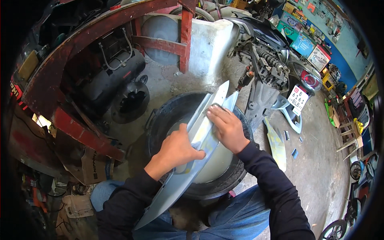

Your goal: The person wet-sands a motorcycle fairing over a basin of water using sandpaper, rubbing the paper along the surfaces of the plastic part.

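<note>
A long, pointed grey-white vehicle body panel [188, 176] with yellowish patches lies slantwise over a black round tub [230, 186]. Cloudy, pale water [219, 166] shows inside the tub beneath it. My left hand [180, 148] grips the panel near its middle, thumb stretched across the face and the other fingers partly hidden. Higher up on the panel, my right hand [227, 126] lies with its fingers pressed together over a thin dark piece that looks like sandpaper [216, 105]. Only an edge of that piece shows past the fingertips.
A partly stripped motorcycle [268, 60] stands ahead to the right, its number plate [298, 99] facing me. Another patched panel [276, 146] and small dark-blue pieces [295, 153] lie on the concrete. At left are a red frame [186, 40] and a black tank [116, 76].
</note>
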`<state>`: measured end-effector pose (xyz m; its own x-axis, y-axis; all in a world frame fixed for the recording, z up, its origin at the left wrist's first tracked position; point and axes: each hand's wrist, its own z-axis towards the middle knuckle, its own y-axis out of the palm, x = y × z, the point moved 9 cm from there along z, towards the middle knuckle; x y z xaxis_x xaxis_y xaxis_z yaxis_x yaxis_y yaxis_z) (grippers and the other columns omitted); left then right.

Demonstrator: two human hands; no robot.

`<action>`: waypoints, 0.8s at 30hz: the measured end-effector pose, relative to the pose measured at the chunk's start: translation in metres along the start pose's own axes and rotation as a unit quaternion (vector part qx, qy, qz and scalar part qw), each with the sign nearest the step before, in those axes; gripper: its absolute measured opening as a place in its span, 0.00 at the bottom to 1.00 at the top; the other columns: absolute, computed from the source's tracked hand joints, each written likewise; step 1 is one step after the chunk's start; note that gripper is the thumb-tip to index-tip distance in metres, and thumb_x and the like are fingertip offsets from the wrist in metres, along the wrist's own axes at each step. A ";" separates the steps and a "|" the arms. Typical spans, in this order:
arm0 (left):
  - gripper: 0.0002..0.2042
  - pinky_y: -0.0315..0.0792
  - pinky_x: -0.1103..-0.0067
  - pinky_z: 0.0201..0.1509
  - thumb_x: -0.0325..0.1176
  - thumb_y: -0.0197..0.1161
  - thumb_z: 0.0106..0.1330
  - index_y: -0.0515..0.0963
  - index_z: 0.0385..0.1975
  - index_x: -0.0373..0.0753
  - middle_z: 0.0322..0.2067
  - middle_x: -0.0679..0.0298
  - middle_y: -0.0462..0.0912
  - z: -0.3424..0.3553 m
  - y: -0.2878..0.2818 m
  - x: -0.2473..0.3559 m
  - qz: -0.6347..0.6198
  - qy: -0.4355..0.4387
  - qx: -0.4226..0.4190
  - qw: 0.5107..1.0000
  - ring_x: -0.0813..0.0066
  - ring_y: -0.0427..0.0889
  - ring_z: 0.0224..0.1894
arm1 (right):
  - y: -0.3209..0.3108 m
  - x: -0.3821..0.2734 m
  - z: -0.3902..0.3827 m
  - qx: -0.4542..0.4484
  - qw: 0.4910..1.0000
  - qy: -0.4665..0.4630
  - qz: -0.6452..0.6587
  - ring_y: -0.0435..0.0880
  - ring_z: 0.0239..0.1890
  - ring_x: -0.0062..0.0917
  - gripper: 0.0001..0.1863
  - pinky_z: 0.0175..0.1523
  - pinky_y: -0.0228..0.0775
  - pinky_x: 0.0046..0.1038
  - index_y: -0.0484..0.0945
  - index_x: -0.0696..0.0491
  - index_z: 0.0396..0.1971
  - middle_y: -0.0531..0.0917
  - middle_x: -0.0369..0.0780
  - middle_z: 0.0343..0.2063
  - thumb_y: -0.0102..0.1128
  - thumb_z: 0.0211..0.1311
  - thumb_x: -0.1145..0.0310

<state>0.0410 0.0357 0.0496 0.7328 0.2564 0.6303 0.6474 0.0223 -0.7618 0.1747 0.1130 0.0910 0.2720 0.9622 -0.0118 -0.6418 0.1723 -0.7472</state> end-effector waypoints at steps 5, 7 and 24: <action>0.44 0.82 0.62 0.52 0.50 0.79 0.45 0.68 0.55 0.20 0.42 0.36 0.86 0.003 0.008 -0.011 -0.020 -0.017 -0.032 0.999 0.41 0.88 0.46 | 0.002 -0.049 -0.022 0.008 0.997 -0.034 0.065 0.85 0.62 0.41 0.23 0.68 0.75 0.43 0.84 0.58 0.53 0.87 0.48 0.55 0.65 0.54 0.79; 0.44 0.82 0.62 0.52 0.50 0.79 0.45 0.68 0.55 0.20 0.42 0.37 0.86 0.002 0.009 -0.005 -0.023 -0.013 -0.033 0.999 0.40 0.88 0.46 | -0.002 -0.008 -0.010 0.021 0.998 0.001 0.062 0.84 0.64 0.38 0.22 0.71 0.73 0.43 0.85 0.56 0.53 0.87 0.46 0.56 0.65 0.56 0.77; 0.45 0.82 0.60 0.53 0.50 0.79 0.44 0.67 0.55 0.20 0.42 0.36 0.86 0.003 0.003 0.001 -0.006 0.006 -0.013 1.000 0.41 0.88 0.46 | 0.002 0.005 -0.002 0.007 0.999 -0.003 0.046 0.83 0.65 0.37 0.24 0.72 0.72 0.42 0.86 0.54 0.53 0.86 0.45 0.57 0.64 0.53 0.79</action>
<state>0.0431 0.0384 0.0473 0.7275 0.2443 0.6411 0.6613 -0.0006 -0.7502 0.1763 0.1172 0.0884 0.2072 0.9753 -0.0768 -0.6742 0.0855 -0.7336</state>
